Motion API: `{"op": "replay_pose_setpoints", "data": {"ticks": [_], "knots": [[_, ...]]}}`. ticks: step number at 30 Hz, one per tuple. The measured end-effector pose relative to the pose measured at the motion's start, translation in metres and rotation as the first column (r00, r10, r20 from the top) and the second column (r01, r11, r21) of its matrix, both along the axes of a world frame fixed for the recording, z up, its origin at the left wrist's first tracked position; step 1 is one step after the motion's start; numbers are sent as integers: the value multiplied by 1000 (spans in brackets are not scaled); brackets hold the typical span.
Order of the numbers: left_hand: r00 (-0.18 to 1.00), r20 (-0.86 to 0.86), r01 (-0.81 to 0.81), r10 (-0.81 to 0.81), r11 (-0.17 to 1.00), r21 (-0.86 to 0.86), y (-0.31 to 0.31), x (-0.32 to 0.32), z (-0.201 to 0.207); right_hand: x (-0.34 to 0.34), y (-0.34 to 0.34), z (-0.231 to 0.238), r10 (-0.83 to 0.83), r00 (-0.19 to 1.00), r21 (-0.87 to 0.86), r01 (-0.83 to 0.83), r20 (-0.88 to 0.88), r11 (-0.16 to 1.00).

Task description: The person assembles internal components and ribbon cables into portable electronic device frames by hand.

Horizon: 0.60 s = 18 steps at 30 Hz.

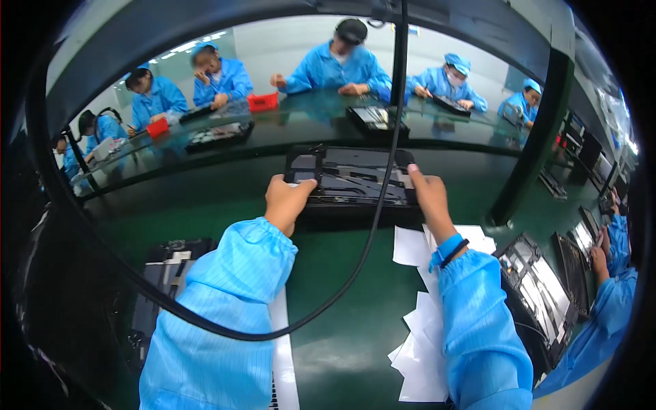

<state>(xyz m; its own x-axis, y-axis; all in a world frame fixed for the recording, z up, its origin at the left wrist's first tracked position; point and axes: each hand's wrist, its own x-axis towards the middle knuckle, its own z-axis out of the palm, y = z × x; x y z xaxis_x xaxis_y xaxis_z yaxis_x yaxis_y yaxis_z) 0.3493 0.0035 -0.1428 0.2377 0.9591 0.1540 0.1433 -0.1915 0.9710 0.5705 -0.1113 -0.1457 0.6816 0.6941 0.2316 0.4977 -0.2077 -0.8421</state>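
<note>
Both ends covered: left hand (287, 203) and right hand (432, 198) clamp the dark flat device (352, 174) at the far side of the worktop (335, 263). Level, even pressure suits it, thumbs kept to the edges.

The shiny, elasticated fabric left sleeve (219, 314) is light blue with fine darker lines; the loose fabric right sleeve (478, 321) is light blue too. The flat, rectangular electronic device (348, 160) is black and grey, the smooth, glossy tabletop (335, 362) deep green, the long, thin cable (379, 210) black, the angular paper sheets (424, 369) white, and the 2 small, box-shaped bins (263, 103) red.
</note>
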Motion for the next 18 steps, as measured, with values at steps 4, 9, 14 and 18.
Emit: {"op": "replay_pose_setpoints", "data": {"ticks": [4,9,14,18], "knots": [[998,44,47,-51,995,86,-31,-26,55,-25,-30,47,241,949,692,-34,-205,721],[991,130,-75,38,953,294,-75,-72,65,-65,-60,99,225,906,712,110,-359,694],[994,99,-75,39,919,386,-129,-113,55,-79,-115,91,561,627,646,-117,-541,754],[914,-218,403,-343,835,375,-171,-176,30,-88,-185,52,469,602,593,11,-647,805]]}}
